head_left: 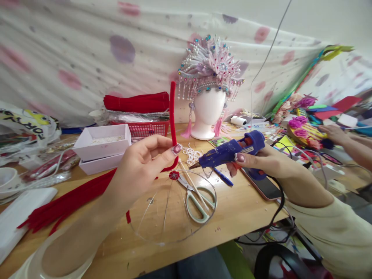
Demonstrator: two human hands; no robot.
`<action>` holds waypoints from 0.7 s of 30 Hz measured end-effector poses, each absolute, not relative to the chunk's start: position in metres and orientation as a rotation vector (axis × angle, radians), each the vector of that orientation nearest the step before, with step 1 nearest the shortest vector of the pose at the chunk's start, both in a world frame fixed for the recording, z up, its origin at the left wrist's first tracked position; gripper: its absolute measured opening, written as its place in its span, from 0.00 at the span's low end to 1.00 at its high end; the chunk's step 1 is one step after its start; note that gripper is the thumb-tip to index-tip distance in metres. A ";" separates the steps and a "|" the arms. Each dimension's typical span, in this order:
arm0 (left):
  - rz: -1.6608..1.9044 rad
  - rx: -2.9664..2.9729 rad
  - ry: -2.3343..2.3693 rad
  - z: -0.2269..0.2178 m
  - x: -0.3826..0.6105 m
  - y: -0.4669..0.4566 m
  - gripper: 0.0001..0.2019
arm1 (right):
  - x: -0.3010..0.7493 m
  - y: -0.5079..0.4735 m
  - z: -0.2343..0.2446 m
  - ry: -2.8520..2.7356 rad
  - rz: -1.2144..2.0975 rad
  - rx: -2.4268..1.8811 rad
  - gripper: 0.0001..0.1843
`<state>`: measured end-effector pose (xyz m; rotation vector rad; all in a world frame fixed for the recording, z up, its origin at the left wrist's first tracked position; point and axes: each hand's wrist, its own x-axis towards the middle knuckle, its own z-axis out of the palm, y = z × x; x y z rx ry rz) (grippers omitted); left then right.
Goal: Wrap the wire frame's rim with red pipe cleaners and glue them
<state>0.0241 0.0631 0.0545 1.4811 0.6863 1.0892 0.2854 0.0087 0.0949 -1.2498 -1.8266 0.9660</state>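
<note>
Pinched between thumb and fingers of my left hand (148, 162) is a red pipe cleaner (172, 112), its long end pointing up and its lower part bent. My right hand (261, 161) grips a blue hot glue gun (225, 152), nozzle towards the pipe cleaner. Below my left hand lies a round wire frame (165, 217) with thin spokes and a red centre (174, 175). Scissors with pale green handles (197, 207) and a thin stick (197, 192) overlap the frame. A bundle of red pipe cleaners (72, 201) lies under my left forearm.
Behind stands a white mannequin head (207, 112) with a beaded headdress (212, 66). White boxes (101, 141) and a red basket (149, 130) are at left. A phone (263, 184), blue pen (223, 177) and black cord (280, 197) lie right. Another person's hand (334, 133) is far right.
</note>
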 end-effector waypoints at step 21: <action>1.126 1.481 0.784 0.046 0.025 0.071 0.09 | 0.293 0.004 0.092 -1.855 0.945 -1.286 0.26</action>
